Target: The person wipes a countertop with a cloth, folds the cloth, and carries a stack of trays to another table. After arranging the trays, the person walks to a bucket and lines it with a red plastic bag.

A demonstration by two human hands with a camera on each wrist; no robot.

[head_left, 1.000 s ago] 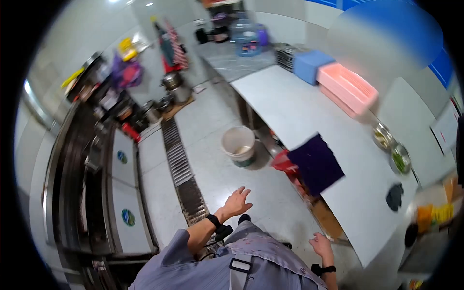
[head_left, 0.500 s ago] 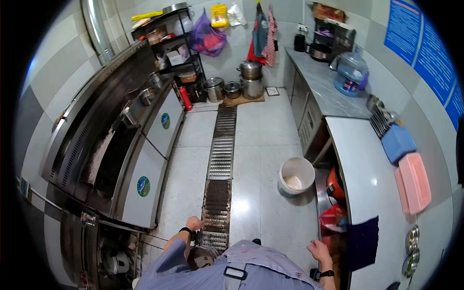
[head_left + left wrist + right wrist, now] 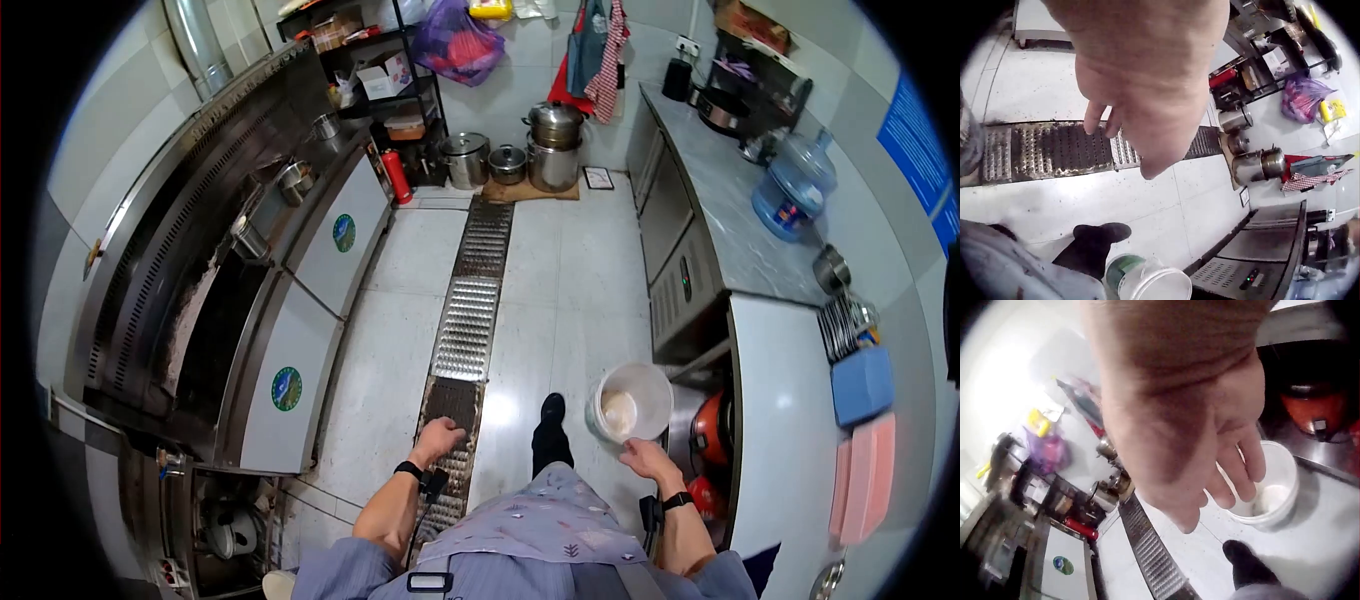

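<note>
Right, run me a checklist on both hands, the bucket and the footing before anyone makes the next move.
1. Left hand free: ok, it holds nothing.
2. Right hand free: ok, it holds nothing.
3. Bucket upright: ok, it stands on the floor.
4. Bucket's contents known: cannot tell; a pale patch shows at the bottom.
5. Bucket off the drain grating: ok, bare floor lies between them.
6. Visible shoe clear of the bucket: ok, they are apart.
</note>
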